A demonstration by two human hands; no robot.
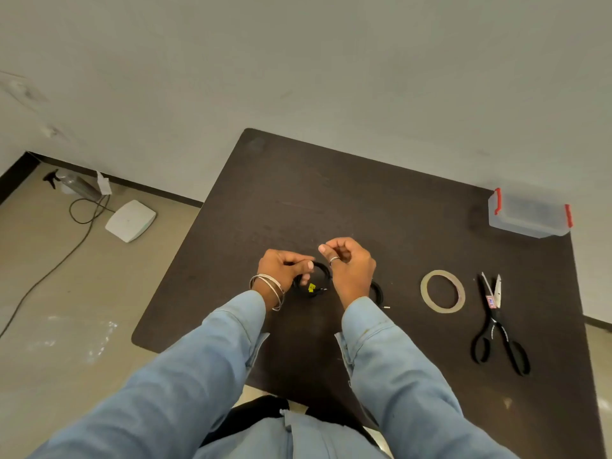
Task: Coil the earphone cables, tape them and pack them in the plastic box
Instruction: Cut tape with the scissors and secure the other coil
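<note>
I see the dark table (381,207) filling most of my view, and I place everything else against it. At its far right corner sits the clear plastic box (529,215) with red latches, lid on; I can't make out anything inside it through the walls. Along the table's right side lie the black-handled scissors (496,321), blades a little apart, and just left of them the flat roll of tape (442,291). Near the table's middle, toward the near edge, my left hand (284,266) has its fingers curled around a coiled black earphone cable (314,283) carrying a small yellow tag. My right hand (347,268) is beside it, fingers curled and pinching; what it pinches is too thin for me to tell. A second black coil (377,291) shows partly behind the right wrist, lying on the table.
</note>
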